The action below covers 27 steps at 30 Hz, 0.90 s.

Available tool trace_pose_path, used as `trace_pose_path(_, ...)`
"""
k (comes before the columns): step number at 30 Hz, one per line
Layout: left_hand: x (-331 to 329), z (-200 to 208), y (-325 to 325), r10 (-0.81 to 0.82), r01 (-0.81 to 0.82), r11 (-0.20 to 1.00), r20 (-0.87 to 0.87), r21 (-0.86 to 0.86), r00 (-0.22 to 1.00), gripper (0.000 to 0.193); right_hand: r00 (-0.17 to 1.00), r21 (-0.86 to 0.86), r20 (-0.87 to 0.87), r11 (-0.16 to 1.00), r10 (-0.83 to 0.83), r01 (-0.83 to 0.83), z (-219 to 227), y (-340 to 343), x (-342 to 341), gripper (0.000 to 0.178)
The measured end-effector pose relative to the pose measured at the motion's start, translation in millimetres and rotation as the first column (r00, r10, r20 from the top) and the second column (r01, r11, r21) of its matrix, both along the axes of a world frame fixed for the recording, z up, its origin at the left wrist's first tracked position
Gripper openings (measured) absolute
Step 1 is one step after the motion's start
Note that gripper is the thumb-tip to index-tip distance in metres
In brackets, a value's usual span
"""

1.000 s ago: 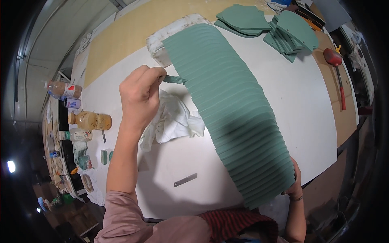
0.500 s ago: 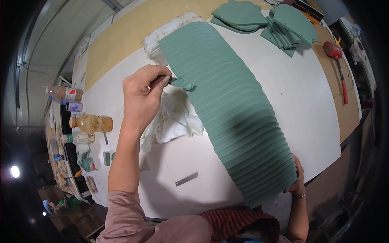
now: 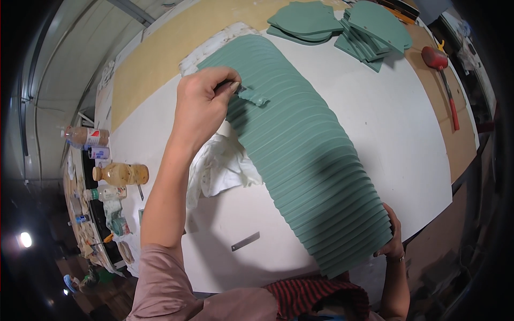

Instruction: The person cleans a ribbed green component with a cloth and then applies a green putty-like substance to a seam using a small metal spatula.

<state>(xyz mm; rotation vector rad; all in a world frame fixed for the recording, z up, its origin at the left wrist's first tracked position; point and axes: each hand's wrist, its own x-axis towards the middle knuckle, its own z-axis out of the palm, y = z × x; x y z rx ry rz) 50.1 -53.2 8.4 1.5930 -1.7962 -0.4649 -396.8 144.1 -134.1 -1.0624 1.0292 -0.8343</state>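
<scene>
A long row of overlapping green boards with curved edges runs diagonally from the far middle toward me. My left hand is closed in a pinch on a small scraper whose blade is coated in green putty. The blade is over the far part of the row; whether it touches cannot be told. At the near right end, my right hand wraps round the edge of the row, with some fingers hidden. A crumpled white cloth lies beside the row, below my left wrist.
A white-stained block sits under the row's far end. More green boards are piled at the back right, and a red-headed mallet lies right. Bottles line the left edge. A metal strip lies on the white tabletop.
My left hand with the scraper has moved farther away and slightly right, over the boards. My right hand keeps its grip on the near end.
</scene>
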Motion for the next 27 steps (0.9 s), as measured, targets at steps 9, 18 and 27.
trace_pose_path(9, -13.3, 1.6, -15.4, -0.060, 0.063, 0.998, 0.142, -0.017, 0.988, 0.007, 0.999, 0.036, 0.044, 0.999, -0.015, 0.013, 3.9, -4.6, 5.2, 0.131)
trace_pose_path(18, -13.1, 2.6, -17.4, -0.042, 0.060, 0.995, 0.228, -0.075, 0.973, 0.008, 0.997, 0.049, 0.063, 0.998, -0.046, 0.043, 2.5, -1.7, 4.4, 0.126)
trace_pose_path(27, -12.1, -4.2, -21.1, -0.040, 0.042, 0.999, 0.112, -0.011, 0.993, 0.009, 0.999, 0.027, 0.048, 1.000, -0.001, 0.000, 2.0, -4.8, 2.3, 0.126)
